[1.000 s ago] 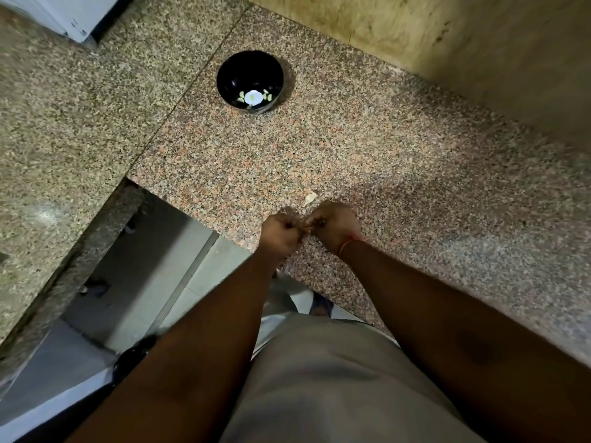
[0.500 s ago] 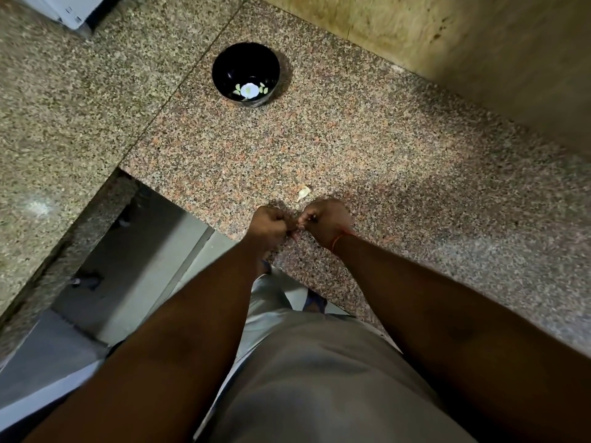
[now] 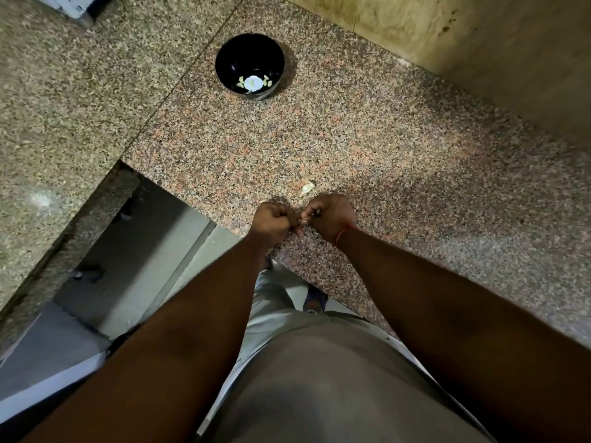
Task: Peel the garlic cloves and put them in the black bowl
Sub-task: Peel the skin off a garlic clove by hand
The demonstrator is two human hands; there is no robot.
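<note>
garlic clove (image 3: 302,221) (mostly hidden) between left hand (image 3: 271,220) and right hand (image 3: 329,214)

- A speckled pinkish granite tabletop (image 3: 399,155) meets a greyer slab (image 3: 80,91) at a seam.
- A stained yellowish wall (image 3: 463,36) rises behind.
- Grey floor (image 3: 153,266) shows below the edge.
- A white object (image 3: 68,3), perhaps an appliance, sits top left.

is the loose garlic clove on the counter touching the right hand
Apart. The head view shows speckled counter between the garlic clove and the right hand knuckles just below it.
</note>
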